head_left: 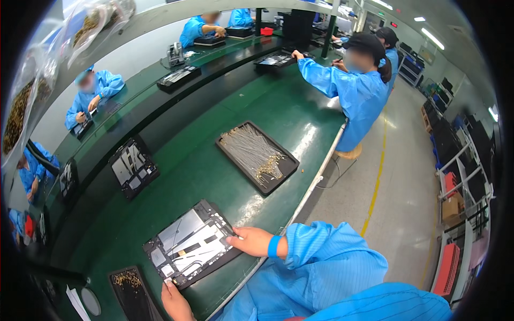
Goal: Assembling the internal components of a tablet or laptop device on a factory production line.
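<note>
An opened tablet (pixel 188 243) lies at a slant in its dark tray at the table's near edge, its silver panels, white battery area and thin black wires exposed. My right hand (pixel 251 241), with a blue band at the wrist, grips its right edge, thumb on top. At the near left corner my left hand (pixel 176 302) holds the edge, thumb uppermost; its other fingers are mostly hidden. Beyond the tablet sits a black tray of thin grey cables (pixel 254 152) with gold-coloured ends. A narrower dark tray (pixel 140 302) with small brass-coloured pieces stands left of my left hand.
A dark conveyor belt (pixel 160 115) runs past the green table (pixel 214 192), carrying another opened tablet (pixel 131 166). A co-worker in blue (pixel 348 88) sits farther along on the right; others work across the belt. Clear bags of brass-coloured parts (pixel 32 101) hang at upper left.
</note>
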Available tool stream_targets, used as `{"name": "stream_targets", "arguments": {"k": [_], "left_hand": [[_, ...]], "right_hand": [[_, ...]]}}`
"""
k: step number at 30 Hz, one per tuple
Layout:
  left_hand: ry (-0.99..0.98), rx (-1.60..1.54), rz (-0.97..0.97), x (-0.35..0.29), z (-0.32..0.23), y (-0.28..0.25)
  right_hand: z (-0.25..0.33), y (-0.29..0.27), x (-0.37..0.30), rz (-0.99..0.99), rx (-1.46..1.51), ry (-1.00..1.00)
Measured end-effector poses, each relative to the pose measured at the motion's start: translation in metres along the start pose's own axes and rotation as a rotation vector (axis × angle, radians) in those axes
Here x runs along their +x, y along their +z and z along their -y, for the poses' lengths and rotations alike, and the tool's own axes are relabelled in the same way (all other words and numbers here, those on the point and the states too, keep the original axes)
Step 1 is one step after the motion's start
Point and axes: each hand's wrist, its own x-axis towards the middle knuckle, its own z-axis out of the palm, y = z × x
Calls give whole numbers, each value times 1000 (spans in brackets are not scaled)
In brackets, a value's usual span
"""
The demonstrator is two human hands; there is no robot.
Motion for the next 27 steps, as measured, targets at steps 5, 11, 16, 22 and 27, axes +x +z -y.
{"name": "stream_targets", "arguments": {"k": [5,11,16,22,27], "left_hand": [[-193,-342,139,2,-7,-7],[-279,-515,80,13,-18,-14],[124,-264,-212,0,9,-4],[326,130,-110,7,1,-2],[238,137,-116,12,-10,-3]], "right_hand": [[8,-6,-6,137,714,571],[46,-34,-4,479,913,683],[98,-29,33,412,1021,465],[166,42,112,426,1149,434],[204,119,162,441,1061,466]]}}
